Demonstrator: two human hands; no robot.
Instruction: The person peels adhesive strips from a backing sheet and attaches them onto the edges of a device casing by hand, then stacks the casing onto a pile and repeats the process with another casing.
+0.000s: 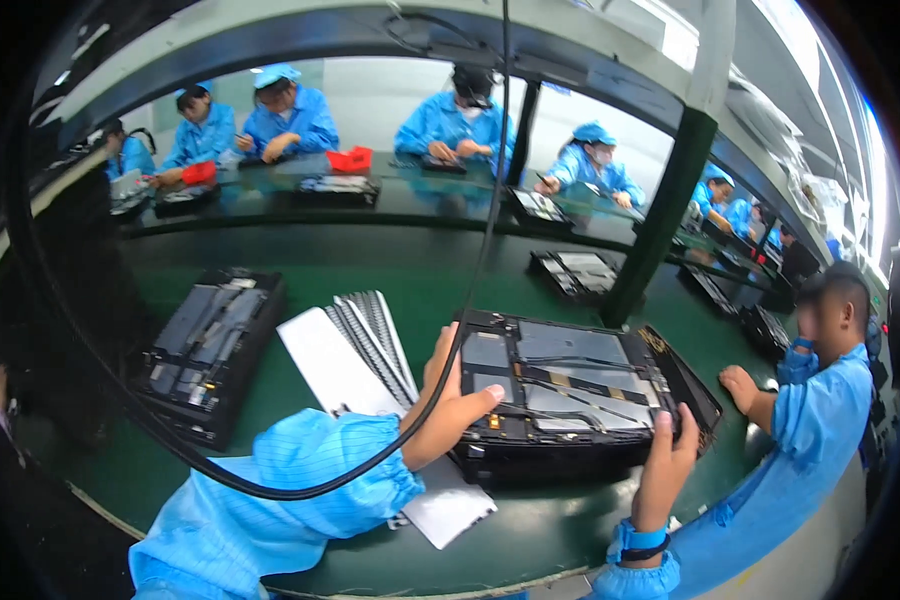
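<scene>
Gripping opened tablet [570, 390] at both ends, left hand [448, 400] and right hand [670, 450] fingers closed on it; internals still exposed, back cover not yet on.

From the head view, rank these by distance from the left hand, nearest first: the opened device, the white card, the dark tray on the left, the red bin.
1. Opened device: touched by the left hand.
2. White card: just left, under the wrist.
3. Dark tray: farther left.
4. Red bin: far back bench.

both hands [450, 405] [670, 455] gripping opened tablet [570, 390]
</scene>
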